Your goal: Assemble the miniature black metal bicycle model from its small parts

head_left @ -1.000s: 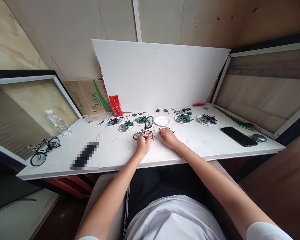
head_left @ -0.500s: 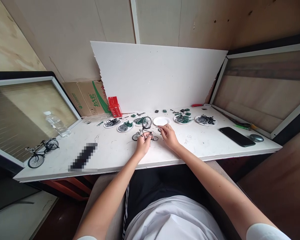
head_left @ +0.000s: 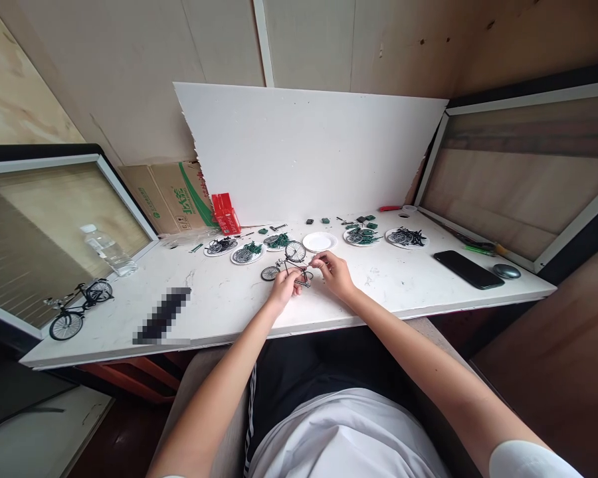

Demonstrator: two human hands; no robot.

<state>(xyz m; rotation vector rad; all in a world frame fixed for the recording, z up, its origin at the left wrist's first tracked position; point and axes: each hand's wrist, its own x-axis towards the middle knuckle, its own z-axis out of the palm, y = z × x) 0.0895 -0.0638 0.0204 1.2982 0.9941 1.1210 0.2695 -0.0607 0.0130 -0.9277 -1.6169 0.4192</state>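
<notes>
Where the desk (head_left: pixel 403 292) spreads inward from its front edge, the left hand (head_left: pixel 286 287) grips a model bicycle (head_left: pixel 288 265) mid-desk and the right hand (head_left: pixel 333 269) pinches closed beside it, anything held too small to tell; paper plates (head_left: pixel 319 241) limit room beyond, before a white board (head_left: pixel 313 153).

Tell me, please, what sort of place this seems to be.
Probably an indoor workspace for small models: on the long white tabletop, several round white plates hold small black and green parts, a black miniature bicycle stands at the left end, and the left hand holds another bicycle.
</notes>
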